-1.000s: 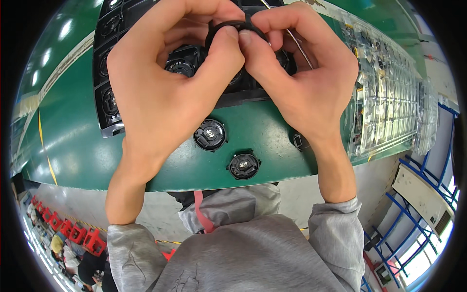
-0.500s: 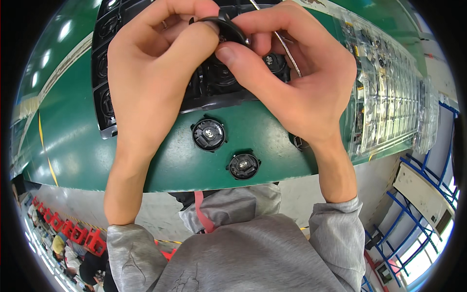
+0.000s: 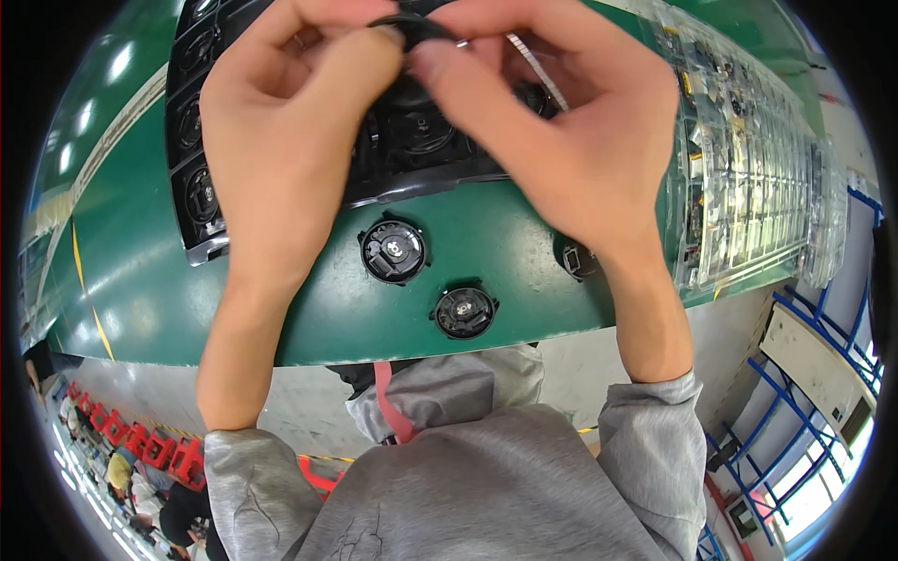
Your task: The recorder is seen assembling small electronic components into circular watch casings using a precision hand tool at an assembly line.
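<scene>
Between the fingertips of both hands, at the top of the view, is a small round black plastic casing (image 3: pixel 418 28), blurred and partly covered by fingers. My left hand (image 3: pixel 281 140) pinches its left side with thumb and fingers. On its right side, my right hand (image 3: pixel 585 140) grips it the same way, while a thin metal rod-like tool (image 3: pixel 538 70) lies across that palm; its ends are hidden. Below the hands, two round black casings (image 3: pixel 394 250) (image 3: pixel 465 309) with open insides rest on the green table. Another dark part (image 3: pixel 575 258) is half covered by my right wrist.
A black compartment tray (image 3: pixel 412 190) holding similar round parts lies under and beyond my hands on the green table (image 3: pixel 140 280). Clear plastic trays (image 3: pixel 739 178) with small parts are stacked at the right. Red stools (image 3: pixel 159 453) and people are at lower left.
Both hands and the held casing have shifted slightly up, and the casing has tilted between the fingers. The right-hand casing part on the table shows more now.
</scene>
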Demonstrator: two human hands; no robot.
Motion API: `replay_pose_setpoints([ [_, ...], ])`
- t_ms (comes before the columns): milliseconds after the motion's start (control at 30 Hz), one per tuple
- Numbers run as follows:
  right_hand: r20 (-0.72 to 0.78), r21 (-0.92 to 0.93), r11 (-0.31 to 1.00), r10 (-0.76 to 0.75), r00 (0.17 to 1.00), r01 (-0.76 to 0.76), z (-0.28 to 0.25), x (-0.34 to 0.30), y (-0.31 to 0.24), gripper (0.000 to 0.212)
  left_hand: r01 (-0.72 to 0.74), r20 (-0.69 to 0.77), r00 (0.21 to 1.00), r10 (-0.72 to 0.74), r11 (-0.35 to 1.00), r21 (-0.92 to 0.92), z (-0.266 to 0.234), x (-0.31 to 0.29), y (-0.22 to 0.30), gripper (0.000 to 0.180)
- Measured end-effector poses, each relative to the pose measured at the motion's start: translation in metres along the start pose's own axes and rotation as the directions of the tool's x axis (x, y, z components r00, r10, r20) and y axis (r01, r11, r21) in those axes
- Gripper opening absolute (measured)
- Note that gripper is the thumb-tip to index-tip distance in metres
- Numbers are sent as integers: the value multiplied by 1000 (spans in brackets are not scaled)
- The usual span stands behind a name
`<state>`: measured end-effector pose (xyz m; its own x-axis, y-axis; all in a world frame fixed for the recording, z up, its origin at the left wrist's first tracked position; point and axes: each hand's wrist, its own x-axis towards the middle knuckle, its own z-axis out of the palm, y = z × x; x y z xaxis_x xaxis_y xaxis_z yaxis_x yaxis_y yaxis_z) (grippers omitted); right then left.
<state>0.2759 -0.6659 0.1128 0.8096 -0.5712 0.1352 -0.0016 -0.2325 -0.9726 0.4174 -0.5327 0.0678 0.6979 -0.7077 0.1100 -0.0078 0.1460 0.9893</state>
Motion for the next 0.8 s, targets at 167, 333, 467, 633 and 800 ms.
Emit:
replay_pose_setpoints([
  [167, -381, -283, 959, -99, 919, -14, -4, 17, 26, 11, -192, 81, 981, 174, 865, 463, 36, 2, 25, 35],
  [333, -350, -471, 880, -129, 928, -55, -8, 22, 33, 15, -449, 376, 893, 245, 515, 730, 23, 6, 19, 12],
  [467, -376, -512, 857, -173, 910, -49, -8, 22, 33, 15, -589, 507, 808, 300, 411, 696, 30, -1, 4, 23],
  [633, -364, -464, 885, -145, 920, -44, -11, 22, 44, 14, -547, 446, 834, 325, 382, 745, 45, -10, -10, 29],
  [800, -329, -492, 871, -169, 929, -16, -14, 21, 42, 14, -465, 370, 884, 287, 450, 763, 47, -12, -9, 29],
])
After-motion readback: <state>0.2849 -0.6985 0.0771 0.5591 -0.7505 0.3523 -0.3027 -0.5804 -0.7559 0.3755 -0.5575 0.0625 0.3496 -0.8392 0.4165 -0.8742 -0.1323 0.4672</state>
